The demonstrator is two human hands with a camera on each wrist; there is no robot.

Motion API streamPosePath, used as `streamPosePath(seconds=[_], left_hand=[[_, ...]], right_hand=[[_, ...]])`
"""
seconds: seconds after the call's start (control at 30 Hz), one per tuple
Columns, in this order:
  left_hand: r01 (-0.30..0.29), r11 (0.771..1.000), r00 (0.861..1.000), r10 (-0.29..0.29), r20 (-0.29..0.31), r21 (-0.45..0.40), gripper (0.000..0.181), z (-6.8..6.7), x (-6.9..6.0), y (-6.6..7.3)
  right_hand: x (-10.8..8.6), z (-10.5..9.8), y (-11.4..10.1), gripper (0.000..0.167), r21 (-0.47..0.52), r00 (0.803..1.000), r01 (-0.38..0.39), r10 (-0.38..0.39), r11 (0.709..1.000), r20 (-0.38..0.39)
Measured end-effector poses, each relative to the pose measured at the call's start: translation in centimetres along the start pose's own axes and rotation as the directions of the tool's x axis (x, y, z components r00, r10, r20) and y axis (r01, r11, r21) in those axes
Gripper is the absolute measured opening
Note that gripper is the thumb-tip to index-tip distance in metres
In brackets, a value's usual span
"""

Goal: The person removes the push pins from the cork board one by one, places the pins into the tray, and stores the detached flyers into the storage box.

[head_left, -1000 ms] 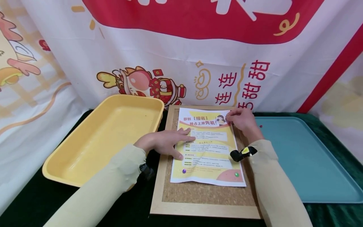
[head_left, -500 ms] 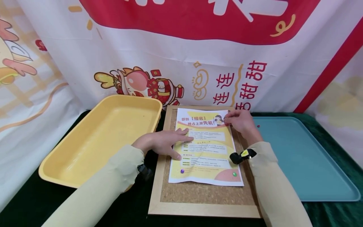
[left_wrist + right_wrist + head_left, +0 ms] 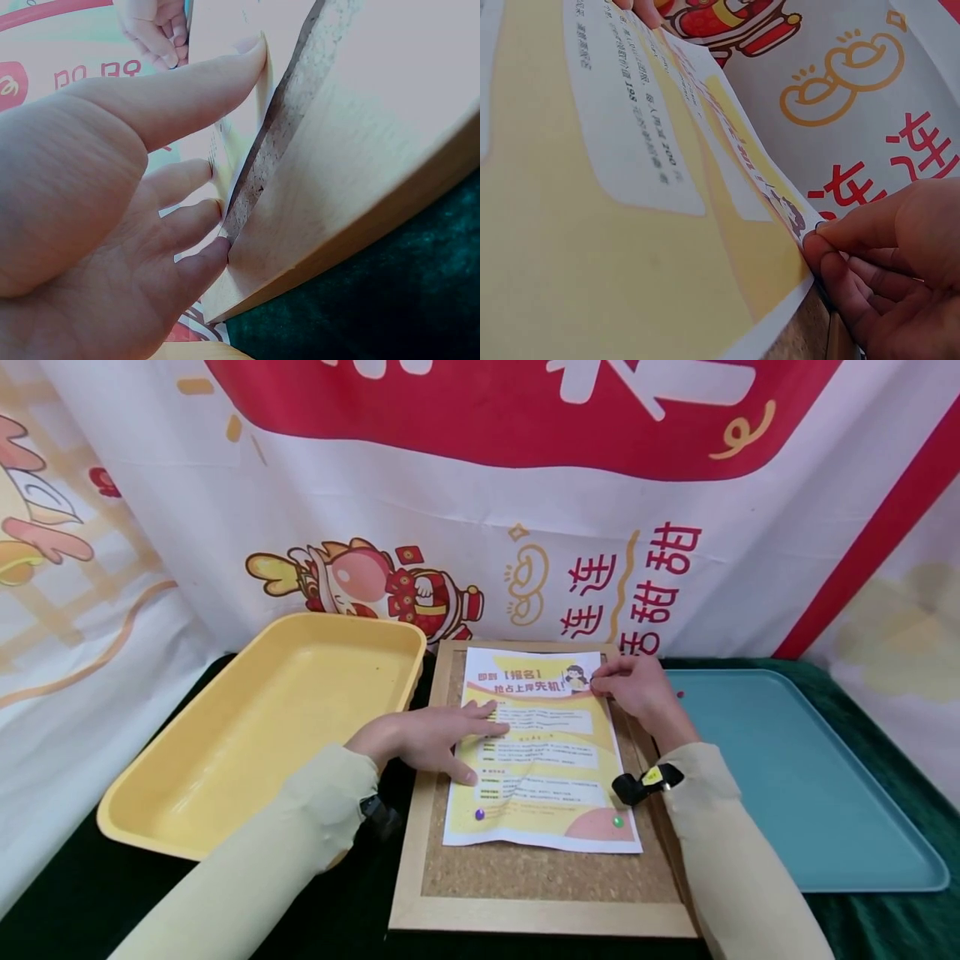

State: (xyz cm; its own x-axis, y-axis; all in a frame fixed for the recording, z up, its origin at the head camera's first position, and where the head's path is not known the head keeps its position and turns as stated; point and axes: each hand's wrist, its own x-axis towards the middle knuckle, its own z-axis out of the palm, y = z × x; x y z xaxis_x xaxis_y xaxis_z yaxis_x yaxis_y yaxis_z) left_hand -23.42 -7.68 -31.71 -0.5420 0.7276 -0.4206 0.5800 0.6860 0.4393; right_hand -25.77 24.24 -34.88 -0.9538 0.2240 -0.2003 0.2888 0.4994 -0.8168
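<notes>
A yellow and white printed poster (image 3: 543, 752) lies on a wood-framed corkboard (image 3: 540, 881). Near its bottom edge sit a purple pushpin (image 3: 479, 814) and a green pushpin (image 3: 618, 821). My left hand (image 3: 427, 737) spreads its fingers over the poster's left side and presses it against the board. At the upper right corner my right hand (image 3: 641, 695) pinches a small dark pushpin (image 3: 820, 225) between thumb and forefinger, and the fingers cover most of it. In the right wrist view the paper slopes up to that corner.
To the left stands a deep yellow tray (image 3: 262, 735); a flat blue tray (image 3: 795, 777) lies to the right. Dark green cloth (image 3: 360, 910) covers the table. A printed fabric backdrop (image 3: 450, 510) hangs right behind the board.
The whole head view has shifted slightly left. Both hands keep their places on the poster, and the right hand's pinch at the corner looks nearly the same.
</notes>
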Motion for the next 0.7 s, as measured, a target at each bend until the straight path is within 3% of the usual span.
streamPosePath(seconds=[0.23, 0.7], left_hand=[[0.001, 1.000, 1.000, -0.001, -0.005, 0.002, 0.077, 0.04, -0.34, -0.23], [-0.001, 1.000, 1.000, 0.001, 0.010, -0.001, 0.077, -0.05, -0.30, -0.07]], right_hand=[[-0.21, 0.20, 0.03, 0.021, 0.005, 1.000, 0.027, -0.027, 1.000, 0.016], [-0.27, -0.31, 0.16, 0.028, 0.032, 1.000, 0.006, -0.007, 0.999, 0.009]])
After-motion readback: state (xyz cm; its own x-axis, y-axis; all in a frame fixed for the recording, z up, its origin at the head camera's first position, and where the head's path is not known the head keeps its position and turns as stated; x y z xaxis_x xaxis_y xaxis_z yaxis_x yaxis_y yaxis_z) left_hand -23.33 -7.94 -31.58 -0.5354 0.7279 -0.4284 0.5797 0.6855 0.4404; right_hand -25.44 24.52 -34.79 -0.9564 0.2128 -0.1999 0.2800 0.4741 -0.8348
